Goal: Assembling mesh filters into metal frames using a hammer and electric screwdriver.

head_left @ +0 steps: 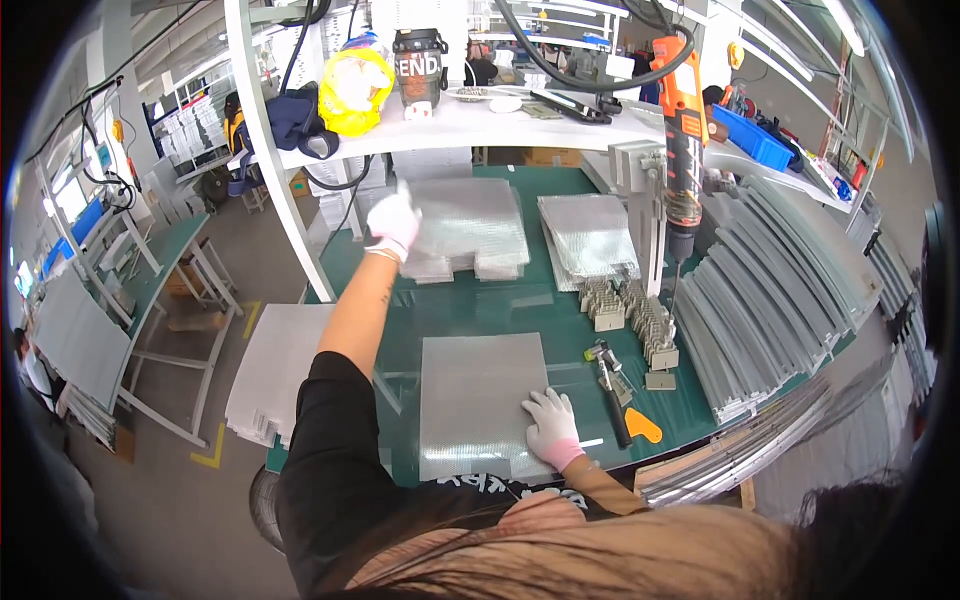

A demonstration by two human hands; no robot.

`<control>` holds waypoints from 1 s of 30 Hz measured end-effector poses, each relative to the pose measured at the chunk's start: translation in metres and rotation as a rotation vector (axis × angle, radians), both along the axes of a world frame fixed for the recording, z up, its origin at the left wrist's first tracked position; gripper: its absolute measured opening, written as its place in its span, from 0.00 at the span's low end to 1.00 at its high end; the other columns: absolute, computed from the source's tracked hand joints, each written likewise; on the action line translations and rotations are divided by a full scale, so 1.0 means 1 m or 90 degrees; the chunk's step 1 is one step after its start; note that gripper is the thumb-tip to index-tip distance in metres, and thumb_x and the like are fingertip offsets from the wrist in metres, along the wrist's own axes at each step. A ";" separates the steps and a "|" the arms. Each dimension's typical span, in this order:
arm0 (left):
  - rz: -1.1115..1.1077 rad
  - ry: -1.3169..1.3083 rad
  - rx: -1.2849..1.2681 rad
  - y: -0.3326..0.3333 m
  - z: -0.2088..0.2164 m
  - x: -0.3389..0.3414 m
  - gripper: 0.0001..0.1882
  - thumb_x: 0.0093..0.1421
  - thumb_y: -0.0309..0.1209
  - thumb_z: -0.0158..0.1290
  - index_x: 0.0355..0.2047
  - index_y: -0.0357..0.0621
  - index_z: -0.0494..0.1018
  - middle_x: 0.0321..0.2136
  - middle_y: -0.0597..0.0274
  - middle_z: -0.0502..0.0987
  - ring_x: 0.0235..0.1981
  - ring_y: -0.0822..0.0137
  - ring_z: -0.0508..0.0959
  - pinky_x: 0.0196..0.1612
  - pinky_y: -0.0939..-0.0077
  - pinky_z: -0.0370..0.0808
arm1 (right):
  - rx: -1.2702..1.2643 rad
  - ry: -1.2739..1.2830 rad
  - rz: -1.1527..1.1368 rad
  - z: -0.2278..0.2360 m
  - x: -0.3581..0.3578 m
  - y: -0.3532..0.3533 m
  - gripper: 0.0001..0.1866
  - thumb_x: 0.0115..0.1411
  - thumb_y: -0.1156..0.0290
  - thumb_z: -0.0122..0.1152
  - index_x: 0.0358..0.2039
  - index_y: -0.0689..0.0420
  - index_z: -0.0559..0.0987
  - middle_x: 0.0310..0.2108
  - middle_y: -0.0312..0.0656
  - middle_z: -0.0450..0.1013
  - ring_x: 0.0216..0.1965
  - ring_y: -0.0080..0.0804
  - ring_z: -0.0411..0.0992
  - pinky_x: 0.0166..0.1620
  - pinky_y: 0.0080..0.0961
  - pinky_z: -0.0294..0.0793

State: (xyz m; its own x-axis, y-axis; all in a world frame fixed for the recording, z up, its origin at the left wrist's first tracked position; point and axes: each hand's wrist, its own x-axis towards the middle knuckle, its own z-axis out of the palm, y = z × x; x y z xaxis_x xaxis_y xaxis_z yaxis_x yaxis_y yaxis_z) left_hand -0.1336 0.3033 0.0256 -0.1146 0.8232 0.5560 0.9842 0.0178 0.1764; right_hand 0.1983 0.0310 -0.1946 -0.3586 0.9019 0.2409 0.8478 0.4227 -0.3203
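Observation:
A flat grey translucent panel (483,400) lies on the green tabletop in front of me. On its right edge rests my right hand (552,428), in a white and pink glove, its fingers spread and laid flat. My left hand (393,222), also gloved in white, is stretched far forward at the left edge of a stack of similar panels (470,225). One of its fingers points up; the others are slightly blurred, and no held thing shows. Right of that stack lies another pile of clear-looking sheets (590,238).
An orange power screwdriver (682,130) hangs over rows of small metal brackets (650,325). Near my right hand lie a hammer (610,395) and an orange scraper (643,426). Fanned grey panels (785,290) fill the right side. A white shelf (480,130) spans the back; more panels (275,365) sit left.

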 end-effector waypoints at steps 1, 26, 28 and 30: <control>-0.098 -0.165 0.194 0.001 -0.006 -0.028 0.40 0.53 0.37 0.63 0.63 0.32 0.62 0.38 0.46 0.81 0.37 0.57 0.82 0.43 0.63 0.78 | 0.001 0.004 0.019 0.005 -0.002 0.000 0.25 0.50 0.70 0.54 0.52 0.53 0.77 0.59 0.47 0.69 0.65 0.53 0.59 0.67 0.52 0.53; -0.039 -0.392 -0.227 -0.351 -0.176 0.048 0.44 0.55 0.38 0.63 0.66 0.36 0.55 0.35 0.48 0.79 0.33 0.52 0.81 0.38 0.63 0.77 | -0.180 0.303 -0.150 0.051 -0.001 -0.041 0.43 0.54 0.72 0.64 0.69 0.63 0.55 0.28 0.43 0.78 0.26 0.34 0.76 0.35 0.29 0.77; -0.042 -0.327 -0.214 -0.350 -0.182 0.046 0.44 0.55 0.40 0.62 0.67 0.38 0.54 0.41 0.44 0.79 0.38 0.47 0.80 0.40 0.59 0.77 | -0.186 0.291 -0.169 0.041 -0.001 -0.043 0.42 0.54 0.71 0.64 0.68 0.63 0.57 0.28 0.43 0.78 0.26 0.34 0.76 0.34 0.29 0.76; -0.039 -0.338 -0.252 -0.348 -0.189 0.045 0.44 0.55 0.41 0.62 0.67 0.38 0.54 0.42 0.43 0.78 0.40 0.46 0.80 0.41 0.59 0.77 | -0.162 0.305 -0.166 0.033 0.000 -0.045 0.40 0.55 0.71 0.63 0.67 0.63 0.60 0.29 0.44 0.78 0.26 0.35 0.76 0.34 0.29 0.76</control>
